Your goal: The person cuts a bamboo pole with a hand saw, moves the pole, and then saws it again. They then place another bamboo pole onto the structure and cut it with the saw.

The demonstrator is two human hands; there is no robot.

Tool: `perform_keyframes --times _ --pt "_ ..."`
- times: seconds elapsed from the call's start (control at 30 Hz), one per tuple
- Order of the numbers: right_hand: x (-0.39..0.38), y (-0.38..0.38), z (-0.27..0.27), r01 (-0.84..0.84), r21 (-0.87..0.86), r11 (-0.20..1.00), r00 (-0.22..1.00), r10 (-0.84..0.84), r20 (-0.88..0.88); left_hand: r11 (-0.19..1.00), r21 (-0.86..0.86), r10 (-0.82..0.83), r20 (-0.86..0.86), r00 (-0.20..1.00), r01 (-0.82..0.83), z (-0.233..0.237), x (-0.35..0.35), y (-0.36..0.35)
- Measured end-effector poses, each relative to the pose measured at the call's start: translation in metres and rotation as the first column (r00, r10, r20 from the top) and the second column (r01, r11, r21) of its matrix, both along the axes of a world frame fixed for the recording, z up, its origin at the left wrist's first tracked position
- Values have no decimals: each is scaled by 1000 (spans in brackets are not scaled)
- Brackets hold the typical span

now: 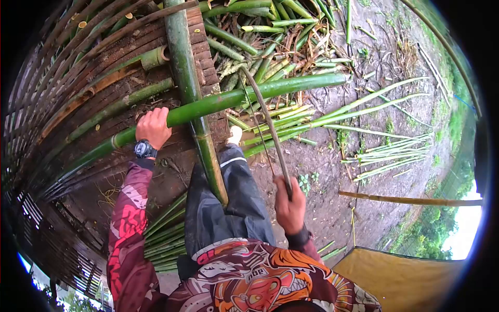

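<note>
My left hand (pixel 154 128), with a watch at the wrist, is closed around a long green bamboo pole (pixel 218 101). This pole lies crosswise over a thicker, darker bamboo pole (pixel 182 57), whose near end reaches over my trousers. In my right hand (pixel 290 204) is the lower end of a bow saw (pixel 270 125), a curved frame with a thin blade. The saw crosses the green pole to the right of the thick one. Whether its blade touches the pole is hard to tell.
A slatted wooden platform (pixel 140 47) holds more bamboo at the left. Cut bamboo pieces (pixel 260 28) are heaped at the top. Thin split stalks (pixel 390 156) lie on the ground at the right, near a horizontal pole (pixel 410 199) and a yellowish tarp (pixel 395 275).
</note>
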State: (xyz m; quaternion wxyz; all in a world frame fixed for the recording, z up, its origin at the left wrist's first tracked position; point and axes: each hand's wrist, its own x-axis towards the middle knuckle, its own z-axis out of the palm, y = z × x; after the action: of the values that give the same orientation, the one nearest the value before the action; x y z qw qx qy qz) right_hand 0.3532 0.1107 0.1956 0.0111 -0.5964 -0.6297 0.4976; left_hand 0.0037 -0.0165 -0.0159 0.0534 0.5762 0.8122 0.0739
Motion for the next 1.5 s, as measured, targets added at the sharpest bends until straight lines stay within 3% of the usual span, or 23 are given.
perform_keyframes --times 0.03,0.1,0.17,0.27,0.33,0.43,0.47,0.5,0.53,0.63,0.7,0.77,0.83,0.97,1.0,1.07,1.1,1.17,1.37,1.47,1.5 --pt "-8 7 -10 -3 -4 1000 1000 3 1 1000 1 3 -19 1000 -3 -2 -3 1" --pt "-36 31 -43 -140 169 976 990 141 6 1000 6 -14 -6 1000 14 -1 -3 -1" --pt "-97 75 -114 -107 283 953 980 150 -135 999 -31 17 44 999 -15 3 -2 1" --pt "-105 74 -117 -117 251 961 974 160 -158 1000 -19 -11 -9 1000 11 -2 -5 -3" --pt "-92 63 -130 -29 328 944 965 113 -239 999 24 -21 -41 999 22 -1 -7 3" --pt "-74 51 -148 3 375 927 940 125 -317 998 62 -10 54 998 7 27 -5 11" --pt "-69 50 -155 5 378 926 937 127 -324 975 -220 82 252 964 -25 45 -12 22" --pt "-60 47 -160 -15 315 949 945 117 -305 873 -488 216 412 885 15 53 -16 30" --pt "-57 46 -158 -40 249 968 952 112 -284 836 -540 184 437 881 94 47 -23 36" --pt "-56 49 -156 -11 258 966 957 85 -278 854 -520 155 290 945 20 32 -10 31" --pt "-67 59 -129 15 165 986 946 39 -321 859 -511 144 253 957 6 23 0 21" --pt "-60 60 -115 -9 155 988 951 56 -304 951 -306 106 206 973 -39 18 11 9" --pt "-41 49 -94 -105 345 933 946 200 -254 954 -299 83 205 975 -19 17 8 9" --pt "27 0 -20 -53 30 998 998 53 -25 962 -273 77 226 971 -12 16 13 4" --pt "22 3 -22 -57 23 998 998 58 -18 970 -241 75 228 971 -18 12 14 2" --pt "3 7 -36 -89 184 979 995 96 -29 977 -212 66 225 972 -17 4 7 3" --pt "-31 30 -59 -124 94 988 991 119 54 975 -221 61 229 972 -9 5 12 -3" --pt "-86 63 -136 -68 341 937 960 155 -234 981 -192 50 191 980 -13 11 9 5" --pt "-101 83 -114 -83 304 949 947 170 -271 998 -47 44 86 995 -40 3 7 5" --pt "-106 95 -93 -149 169 974 972 176 -158 998 -17 54 21 998 -54 0 21 -9" --pt "-92 84 -95 -168 271 948 958 222 -182 998 4 63 -16 998 -63 -1 23 -7"
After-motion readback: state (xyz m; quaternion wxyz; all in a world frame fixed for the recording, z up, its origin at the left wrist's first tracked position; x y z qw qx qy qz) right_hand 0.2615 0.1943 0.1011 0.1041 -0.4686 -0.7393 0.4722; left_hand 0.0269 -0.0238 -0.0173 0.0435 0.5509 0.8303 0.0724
